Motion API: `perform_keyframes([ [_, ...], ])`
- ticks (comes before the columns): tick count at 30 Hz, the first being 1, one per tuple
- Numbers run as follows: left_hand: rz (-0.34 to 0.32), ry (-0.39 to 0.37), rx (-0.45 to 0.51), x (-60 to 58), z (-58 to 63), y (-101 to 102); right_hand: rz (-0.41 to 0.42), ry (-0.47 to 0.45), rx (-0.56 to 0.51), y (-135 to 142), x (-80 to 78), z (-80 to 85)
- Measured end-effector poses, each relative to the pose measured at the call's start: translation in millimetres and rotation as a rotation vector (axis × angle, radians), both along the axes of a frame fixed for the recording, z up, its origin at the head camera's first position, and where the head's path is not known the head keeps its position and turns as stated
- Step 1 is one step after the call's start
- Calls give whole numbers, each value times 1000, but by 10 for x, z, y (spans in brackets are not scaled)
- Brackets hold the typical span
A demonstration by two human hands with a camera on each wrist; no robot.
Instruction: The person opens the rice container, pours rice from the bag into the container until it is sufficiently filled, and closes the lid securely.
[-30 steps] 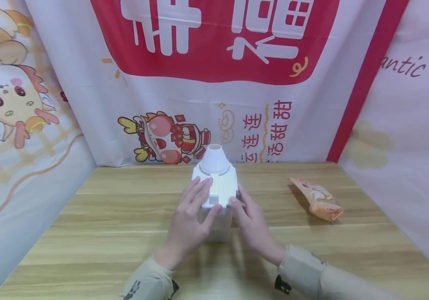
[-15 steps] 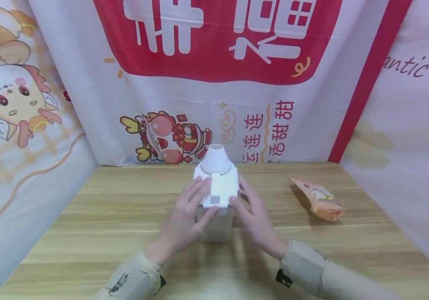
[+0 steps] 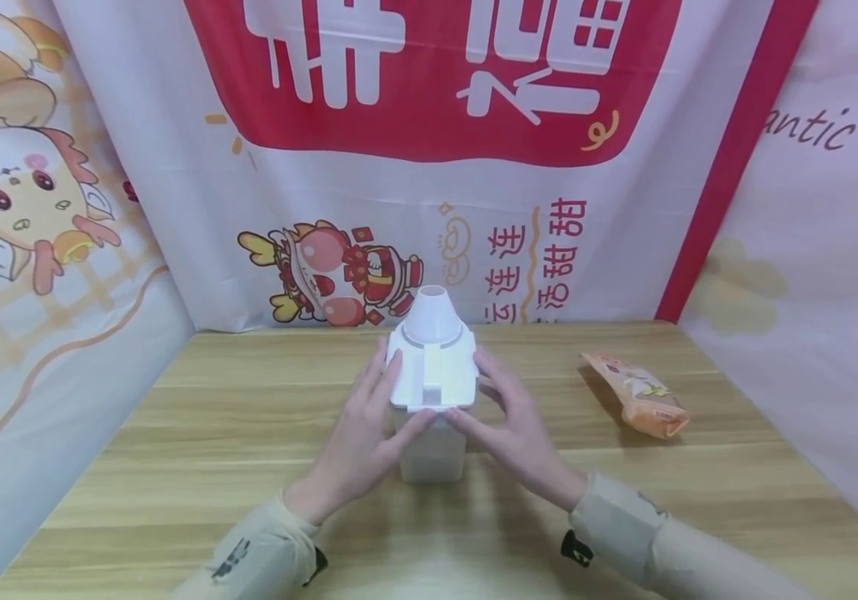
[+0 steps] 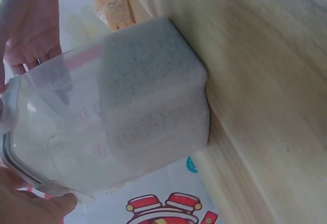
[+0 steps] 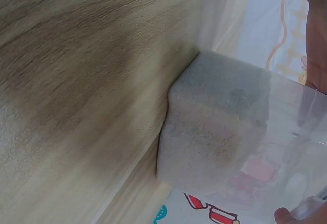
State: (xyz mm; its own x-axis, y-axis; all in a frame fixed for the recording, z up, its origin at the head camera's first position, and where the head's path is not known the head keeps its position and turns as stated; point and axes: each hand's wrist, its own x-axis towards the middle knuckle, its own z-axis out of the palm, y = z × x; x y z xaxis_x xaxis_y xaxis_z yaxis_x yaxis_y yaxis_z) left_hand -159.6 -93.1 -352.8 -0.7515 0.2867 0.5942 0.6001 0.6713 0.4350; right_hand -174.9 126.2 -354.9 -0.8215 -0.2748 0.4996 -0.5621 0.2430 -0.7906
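Note:
A tall clear plastic storage container (image 3: pixel 432 457) stands upright on the table, with pale, fine-grained contents (image 4: pixel 148 81) filling its lower part. Its white lid (image 3: pixel 408 385) carries a cone-shaped white spout (image 3: pixel 432 317) at the far side. My left hand (image 3: pixel 354 437) holds the lid's left side, fingers along the edge and thumb at the front rim. On the opposite side, my right hand (image 3: pixel 517 433) grips the lid the same way. Both thumbs come close together at the front. In the right wrist view a fingertip (image 5: pixel 282 215) lies by a lid flap (image 5: pixel 306 208).
An orange packet (image 3: pixel 642 396) lies on the right of the wooden table (image 3: pixel 197 467). Printed cloth (image 3: pixel 609 250) hangs behind the table and along both sides.
My left fingers have slid from the lid's top out to its left edge. The right thumb has shifted left along the front rim. The container has stayed in place.

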Motion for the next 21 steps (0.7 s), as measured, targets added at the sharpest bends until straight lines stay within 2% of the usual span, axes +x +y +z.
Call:
perform_keyframes([
  [4,6,-103,43,-5,15,-2,4,10,-3,-9,-23,22],
  [7,-2,-137,57,-14,29,-12,18,24,-17,-20,-45,43],
  [13,5,-155,56,-10,45,-39,20,-8,-38,-42,-54,48],
  [21,7,-117,45,6,46,-40,-18,-53,-43,-49,-30,16],
])
